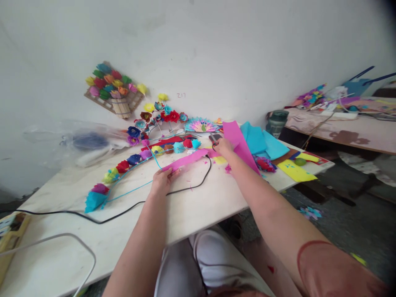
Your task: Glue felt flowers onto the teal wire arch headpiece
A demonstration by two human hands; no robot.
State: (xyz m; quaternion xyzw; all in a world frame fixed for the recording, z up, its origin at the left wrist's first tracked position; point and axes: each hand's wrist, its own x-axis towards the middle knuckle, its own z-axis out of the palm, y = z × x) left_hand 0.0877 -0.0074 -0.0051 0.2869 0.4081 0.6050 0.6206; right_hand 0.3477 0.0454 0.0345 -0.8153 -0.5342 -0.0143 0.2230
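Observation:
My left hand (162,178) pinches the near end of a long pink paper strip (188,159) that lies across the white table (198,206). My right hand (223,146) is closed at the strip's far end, beside a larger pink paper sheet (238,142) and a dark tool (215,137) that it touches or holds; I cannot tell which. A black cable (188,187) curves under the strip. A curved row of paper flowers (133,159) on blue wire lies to the left.
Blue paper sheets (262,142), yellow paper (295,170) and a dark jar (276,121) sit at the table's right end. A flower board (114,88) hangs on the wall. A plastic bag (86,142) lies at left. A second cluttered table (346,128) stands at right.

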